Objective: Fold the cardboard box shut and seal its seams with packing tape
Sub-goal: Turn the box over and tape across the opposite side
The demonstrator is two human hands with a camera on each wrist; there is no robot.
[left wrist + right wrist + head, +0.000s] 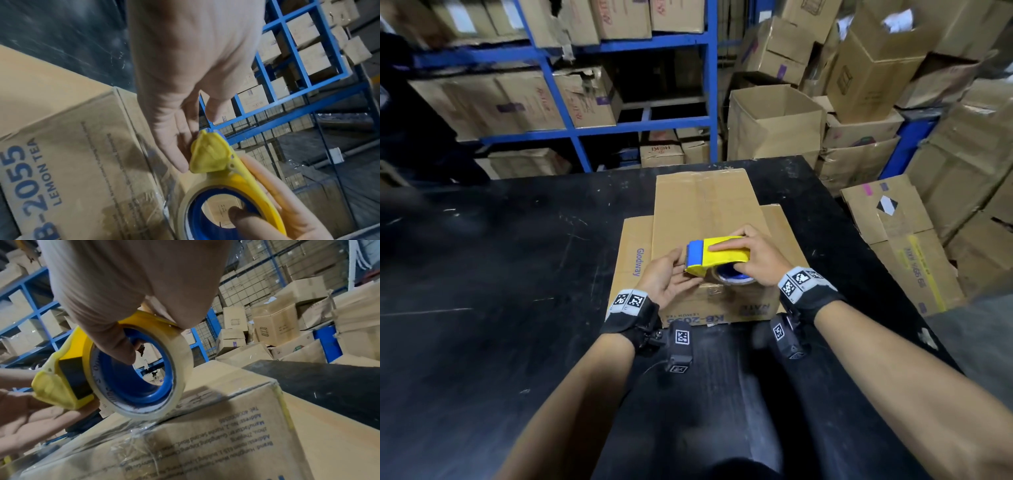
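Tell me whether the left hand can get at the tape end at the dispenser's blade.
Probably yes. The left hand already lies against the blade end of the dispenser, fingers open, with nothing between them. The right hand grips the dispenser farther back. The tape end itself is not visible.

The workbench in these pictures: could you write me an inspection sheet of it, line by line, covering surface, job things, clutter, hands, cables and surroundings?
Surface: black table, scuffed with pale marks.
Job's things: box folded shut, clear tape along its middle seam and over the near edge; flat cardboard lies under it; yellow tape dispenser with a blue-cored roll sits at the near edge.
Clutter: nothing seen on the table besides these.
Hands: right hand grips the dispenser, thumb in the roll's core; left hand touches its blue front end, fingers straight.
Cables: nothing seen.
Surroundings: blue shelving with cartons; loose cartons piled at right, one open.
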